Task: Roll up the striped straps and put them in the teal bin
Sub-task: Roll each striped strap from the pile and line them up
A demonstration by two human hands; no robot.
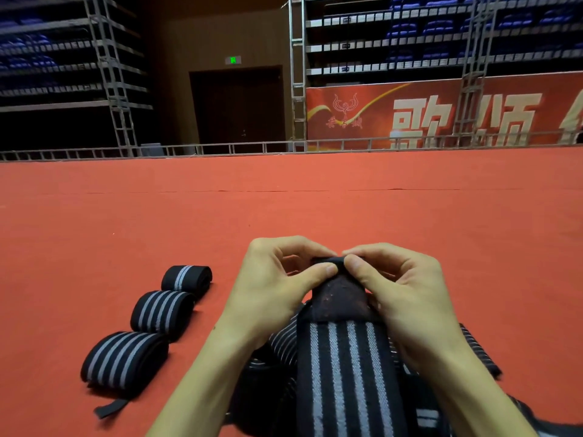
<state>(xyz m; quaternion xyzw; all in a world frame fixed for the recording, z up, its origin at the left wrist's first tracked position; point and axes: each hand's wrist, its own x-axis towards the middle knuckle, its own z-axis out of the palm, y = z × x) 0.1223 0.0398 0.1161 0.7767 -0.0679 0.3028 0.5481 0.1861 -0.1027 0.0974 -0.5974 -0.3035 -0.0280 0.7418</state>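
A black strap with grey stripes [345,367] runs up from the bottom of the view to my hands. My left hand [271,298] and my right hand [400,301] both pinch its dark end tab between thumb and fingers, folding the tip over. Three rolled striped straps lie in a row on the red floor to the left: a far one [186,278], a middle one [161,310] and a near one [123,359] with a loose tab sticking out. More unrolled strap [277,351] is heaped under my wrists. No teal bin is in view.
Red carpet floor [284,209] stretches ahead to a low metal truss rail [220,149]. Beyond stand scaffold towers, tiered blue seats, a dark door and a red banner [441,115].
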